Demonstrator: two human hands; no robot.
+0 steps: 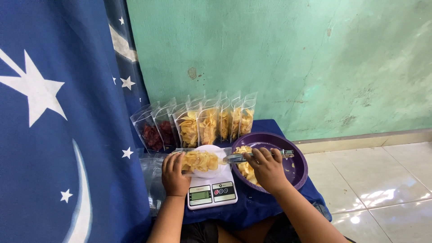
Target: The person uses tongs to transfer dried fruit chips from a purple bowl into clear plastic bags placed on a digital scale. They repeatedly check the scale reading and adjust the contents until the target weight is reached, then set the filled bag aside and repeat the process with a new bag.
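Note:
My left hand [173,172] grips a clear plastic pouch [201,161] partly filled with yellow chips, lying on its side on the round white pan of a small digital kitchen scale [212,192]. My right hand [267,167] holds metal tongs [238,158] whose tips point left at the mouth of the pouch. Under that hand sits a purple bowl [298,167] with yellow chips [245,169] heaped in its left half.
A row of several filled clear pouches [211,122] leans against the green wall, yellow chips in most, dark red ones [153,135] at the left. Everything rests on a low surface under a blue cloth [252,207]. A blue star-patterned curtain [54,135] hangs left; tiled floor [382,180] lies right.

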